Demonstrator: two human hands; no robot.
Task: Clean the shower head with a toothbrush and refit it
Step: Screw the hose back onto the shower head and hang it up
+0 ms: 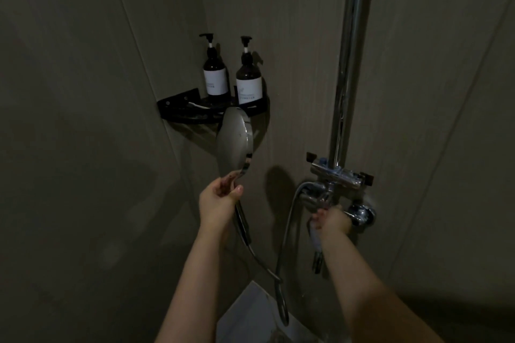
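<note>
Dim shower corner, tiled walls [83, 92] meeting behind a black corner shelf [178, 104]. On the shelf, two dark pump bottles [216, 75] with white labels, upright side by side, the right one [249, 79] slightly nearer. Beside them on the shelf, a pale slim object [198, 105], too dark to identify.

Just below and in front of the shelf, shower head [235, 142] held up off its mount, edge-on, its face turned right toward the wall, its top overlapping the shelf rim in view. Left hand [218, 196] curled round the handle right under the head, thumb across the front. Hose [260, 264] dropping from the handle, looping low over a pale patch of floor [250, 312], then climbing to the mixer.

Further right, chrome riser pipe [352, 50] running up out of frame, fixed to the wall. At its foot, chrome mixer valve [338, 175] with dark knobs at each end. Right hand [331, 221] reaching up at the underside of the mixer, fingers bent round a fitting there; hard to say exactly which part. Below that wrist, a pale spout-like piece [315, 239] hanging down, blurred.
</note>
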